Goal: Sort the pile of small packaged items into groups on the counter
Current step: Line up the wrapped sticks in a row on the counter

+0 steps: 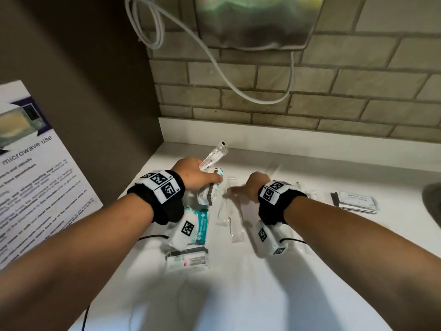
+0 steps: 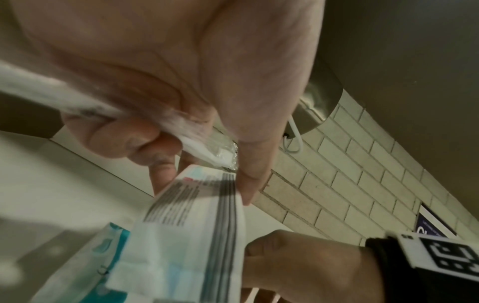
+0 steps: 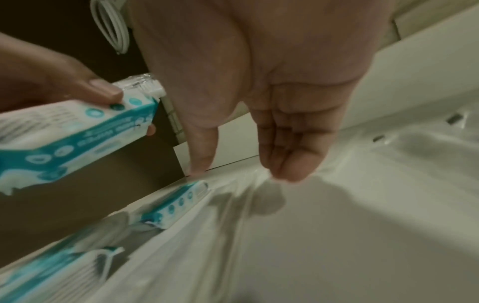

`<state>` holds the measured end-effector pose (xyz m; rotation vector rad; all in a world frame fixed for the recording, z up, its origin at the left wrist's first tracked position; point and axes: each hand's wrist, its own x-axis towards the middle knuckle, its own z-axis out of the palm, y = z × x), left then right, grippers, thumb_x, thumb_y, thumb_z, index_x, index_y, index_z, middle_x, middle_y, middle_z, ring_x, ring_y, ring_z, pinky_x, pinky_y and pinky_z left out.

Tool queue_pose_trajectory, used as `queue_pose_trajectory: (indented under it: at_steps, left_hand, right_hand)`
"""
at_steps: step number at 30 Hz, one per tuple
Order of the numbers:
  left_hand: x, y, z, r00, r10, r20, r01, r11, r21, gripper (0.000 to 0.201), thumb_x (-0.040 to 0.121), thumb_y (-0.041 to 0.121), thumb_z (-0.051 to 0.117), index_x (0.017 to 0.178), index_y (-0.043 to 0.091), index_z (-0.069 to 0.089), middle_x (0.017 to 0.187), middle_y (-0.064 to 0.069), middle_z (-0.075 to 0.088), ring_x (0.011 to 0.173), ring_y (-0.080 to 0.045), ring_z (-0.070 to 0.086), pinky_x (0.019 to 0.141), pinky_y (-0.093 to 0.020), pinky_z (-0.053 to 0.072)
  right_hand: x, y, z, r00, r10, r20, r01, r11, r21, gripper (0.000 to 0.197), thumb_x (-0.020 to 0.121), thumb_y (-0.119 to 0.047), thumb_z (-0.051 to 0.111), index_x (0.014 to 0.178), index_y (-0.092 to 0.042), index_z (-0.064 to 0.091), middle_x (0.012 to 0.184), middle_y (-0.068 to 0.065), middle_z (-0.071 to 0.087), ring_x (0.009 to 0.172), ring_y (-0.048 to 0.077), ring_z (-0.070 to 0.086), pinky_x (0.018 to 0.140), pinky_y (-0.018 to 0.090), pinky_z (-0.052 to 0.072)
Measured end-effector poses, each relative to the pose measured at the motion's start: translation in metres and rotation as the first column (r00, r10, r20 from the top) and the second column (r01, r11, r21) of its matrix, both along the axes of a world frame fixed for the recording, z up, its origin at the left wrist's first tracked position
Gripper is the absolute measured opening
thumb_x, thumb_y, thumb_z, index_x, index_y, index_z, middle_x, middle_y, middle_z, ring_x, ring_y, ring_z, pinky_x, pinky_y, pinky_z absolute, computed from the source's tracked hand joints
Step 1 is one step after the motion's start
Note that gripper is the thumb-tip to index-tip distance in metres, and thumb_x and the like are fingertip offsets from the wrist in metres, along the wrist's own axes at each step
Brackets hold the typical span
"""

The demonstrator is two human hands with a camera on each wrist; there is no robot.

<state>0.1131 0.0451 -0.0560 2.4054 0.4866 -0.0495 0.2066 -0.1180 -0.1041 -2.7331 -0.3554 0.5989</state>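
Note:
My left hand [image 1: 198,174] grips two things at once above the white counter [image 1: 262,295]: a long clear-wrapped item [image 1: 214,154] [image 2: 207,150] sticking up past the fingers, and a teal-and-white packet [image 1: 210,190] [image 2: 191,225] [image 3: 77,139] pinched under the thumb. To its right, my right hand [image 1: 247,187] [image 3: 285,143] is open and holds nothing, its fingertips low over several clear flat wrappers [image 1: 229,218] [image 3: 207,235] on the counter. Below my left wrist lie another teal packet [image 1: 200,225] [image 3: 178,205] and a white printed packet [image 1: 188,259].
A stack of flat printed sachets [image 1: 356,201] sits at the right, with a sink rim [image 1: 432,199] beyond it. A brick wall [image 1: 310,96] backs the counter, with a metal dispenser [image 1: 257,20] and a white cable [image 1: 214,63]. A microwave notice [image 1: 31,175] hangs on the left panel.

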Motion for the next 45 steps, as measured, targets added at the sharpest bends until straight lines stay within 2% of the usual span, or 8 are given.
queue_pose_trajectory:
  at_steps: [5,8,11,20,25,35,40,45]
  left_hand:
    - [0.011,0.014,-0.006,1.000,0.007,-0.011,-0.006,0.998,0.060,0.052,0.070,0.055,0.075,0.089,0.007,0.070,0.086,-0.007,0.074,0.081,-0.022,0.068,0.069,-0.031,0.050]
    - [0.011,0.029,-0.011,0.999,0.039,-0.033,-0.036,0.993,0.108,0.047,0.069,0.056,0.075,0.086,0.013,0.070,0.084,-0.005,0.073,0.079,-0.021,0.068,0.070,-0.032,0.052]
    - [0.012,0.045,-0.016,0.993,0.104,-0.059,-0.096,0.986,0.135,0.042,0.068,0.052,0.077,0.088,0.016,0.068,0.086,-0.003,0.071,0.078,-0.021,0.067,0.068,-0.029,0.051]
    - [0.020,0.061,-0.025,0.975,0.158,-0.157,-0.125,0.971,0.202,0.053,0.067,0.051,0.078,0.097,0.011,0.062,0.091,-0.006,0.065,0.080,-0.024,0.062,0.058,-0.027,0.041]
    - [0.020,0.064,-0.033,0.968,0.140,-0.208,-0.093,0.971,0.222,0.055,0.062,0.055,0.080,0.092,0.012,0.063,0.087,-0.005,0.066,0.076,-0.022,0.063,0.055,-0.026,0.041]
    - [0.024,0.072,-0.044,0.965,0.150,-0.217,-0.086,0.956,0.279,0.062,0.067,0.058,0.076,0.104,0.012,0.061,0.094,-0.006,0.064,0.082,-0.024,0.062,0.060,-0.027,0.042]
    - [0.026,0.060,-0.035,0.985,0.148,-0.091,-0.118,0.952,0.282,0.071,0.084,0.055,0.062,0.133,0.006,0.044,0.129,-0.017,0.051,0.109,-0.032,0.057,0.084,-0.035,0.046]
    - [0.038,-0.008,-0.012,0.993,-0.040,0.115,0.024,0.991,0.133,0.034,0.098,0.025,0.041,0.106,-0.003,0.058,0.106,-0.026,0.065,0.093,-0.039,0.062,0.075,-0.037,0.047]
  right_hand:
    - [0.012,-0.003,0.001,0.993,0.099,0.061,-0.083,0.970,-0.229,0.095,0.063,-0.080,0.059,0.134,-0.018,0.051,0.136,0.010,0.050,0.126,0.034,0.048,0.102,0.045,0.044]
    - [0.030,0.000,-0.022,0.987,0.156,0.023,-0.145,0.955,-0.258,0.096,0.041,-0.094,0.042,0.099,-0.022,0.070,0.117,0.008,0.064,0.110,0.034,0.058,0.096,0.045,0.049]
    - [0.020,0.008,-0.014,0.978,0.210,0.007,-0.204,0.955,-0.215,0.066,0.072,-0.078,0.044,0.083,-0.018,0.070,0.107,0.009,0.065,0.106,0.033,0.059,0.094,0.039,0.048]
    - [-0.022,0.033,-0.013,0.923,0.371,0.100,-0.356,0.924,-0.136,0.031,0.086,-0.022,0.056,0.112,-0.009,0.065,0.120,0.013,0.060,0.111,0.033,0.057,0.088,0.035,0.053]
    - [-0.028,0.036,-0.010,0.905,0.417,0.085,-0.406,0.906,-0.117,0.006,0.084,-0.019,0.056,0.086,-0.013,0.058,0.109,0.014,0.065,0.102,0.033,0.062,0.073,0.029,0.047]
    - [-0.039,0.040,-0.007,0.927,0.355,0.118,-0.348,0.934,-0.076,0.016,0.086,-0.018,0.059,0.096,-0.007,0.064,0.110,0.012,0.066,0.099,0.029,0.061,0.077,0.028,0.049]
    - [-0.029,0.012,0.001,0.957,0.289,-0.010,-0.283,0.944,0.167,0.062,0.089,-0.034,0.066,0.145,-0.022,0.041,0.143,0.004,0.050,0.127,0.025,0.051,0.103,0.033,0.041]
    - [-0.012,-0.054,0.010,0.956,0.239,0.171,-0.240,0.971,-0.013,0.049,0.086,-0.026,0.062,0.134,-0.024,0.052,0.137,0.004,0.053,0.123,0.025,0.053,0.101,0.034,0.045]
